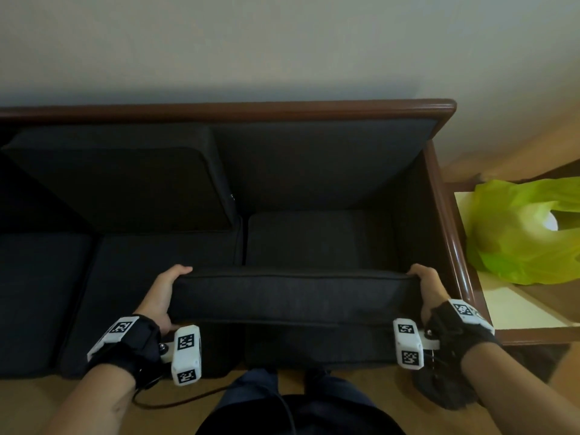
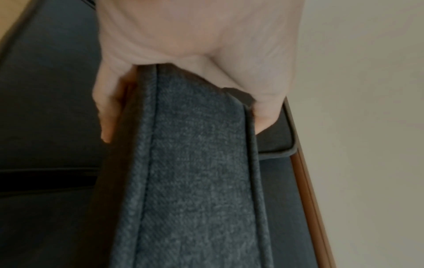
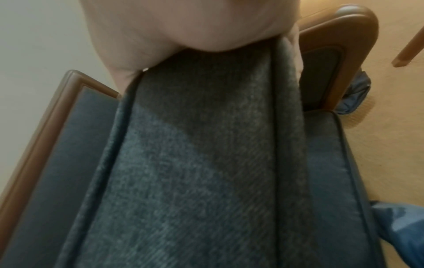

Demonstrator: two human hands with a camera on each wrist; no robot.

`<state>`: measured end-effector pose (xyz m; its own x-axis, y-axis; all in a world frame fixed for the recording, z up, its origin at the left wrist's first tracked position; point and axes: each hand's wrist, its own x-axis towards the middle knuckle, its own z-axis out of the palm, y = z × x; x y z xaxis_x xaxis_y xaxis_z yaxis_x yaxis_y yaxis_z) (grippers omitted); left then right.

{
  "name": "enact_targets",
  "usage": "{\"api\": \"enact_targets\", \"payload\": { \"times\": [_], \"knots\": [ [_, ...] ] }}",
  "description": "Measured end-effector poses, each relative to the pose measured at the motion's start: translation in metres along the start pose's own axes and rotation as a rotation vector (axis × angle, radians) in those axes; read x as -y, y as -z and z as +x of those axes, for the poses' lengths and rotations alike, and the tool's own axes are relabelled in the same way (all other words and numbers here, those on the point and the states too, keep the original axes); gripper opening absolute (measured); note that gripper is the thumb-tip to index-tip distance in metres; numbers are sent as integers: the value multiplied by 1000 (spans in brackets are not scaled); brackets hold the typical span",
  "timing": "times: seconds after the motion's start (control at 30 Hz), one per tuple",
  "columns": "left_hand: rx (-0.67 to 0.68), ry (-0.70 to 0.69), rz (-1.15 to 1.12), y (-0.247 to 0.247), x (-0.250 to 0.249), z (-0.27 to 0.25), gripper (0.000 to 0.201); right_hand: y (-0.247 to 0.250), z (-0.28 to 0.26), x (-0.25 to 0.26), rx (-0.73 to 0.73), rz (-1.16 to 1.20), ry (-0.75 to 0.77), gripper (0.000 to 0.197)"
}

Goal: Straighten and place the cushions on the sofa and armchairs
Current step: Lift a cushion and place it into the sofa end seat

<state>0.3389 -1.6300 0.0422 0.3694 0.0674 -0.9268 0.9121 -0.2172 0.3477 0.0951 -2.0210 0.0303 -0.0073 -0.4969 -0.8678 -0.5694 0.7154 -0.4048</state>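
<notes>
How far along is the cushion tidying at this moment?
Partly done. One back cushion already leans against the sofa backrest, though tilted. In hand: the left hand and right hand grip the ends of a dark cushion held above the seat cushion. Left: the right section's backrest is bare, so this cushion still needs setting there. Armchairs are out of view.

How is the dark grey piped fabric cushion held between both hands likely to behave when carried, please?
The dark grey piped fabric cushion probably stays fairly stiff: it spans straight between left hand and right hand without sagging. Its woven cover likely resists slipping.
</notes>
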Motion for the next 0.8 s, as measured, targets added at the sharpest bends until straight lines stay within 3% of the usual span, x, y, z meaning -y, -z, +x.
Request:
{"api": "enact_targets", "payload": {
  "times": [0.13, 0.3, 0.43, 0.5, 0.63, 0.7, 0.8],
  "knots": [
    [24, -42, 17, -34, -31, -1, 31, 2, 8, 42, -38, 26, 41, 64],
    [48, -146, -11, -75, -71, 2, 46, 3, 19, 103, -36, 54, 174, 47],
    [96, -264, -56, -117, -95, 5, 36, 0, 32, 140, -10, 83, 242, 19],
    [93, -343, -36, -140, -101, 11, 46, -7, 40, 152, -14, 83, 249, 14],
    [67, -464, 17, -170, -112, 19, 68, -32, 67, 172, -22, -47, 411, 71],
    [62, -475, -38, -178, -127, 24, 75, -46, 75, 186, -67, -122, 441, 80],
    [70, -507, -60, -191, -155, 30, 77, -66, 85, 208, -195, -186, 451, 79]
  ]
}}
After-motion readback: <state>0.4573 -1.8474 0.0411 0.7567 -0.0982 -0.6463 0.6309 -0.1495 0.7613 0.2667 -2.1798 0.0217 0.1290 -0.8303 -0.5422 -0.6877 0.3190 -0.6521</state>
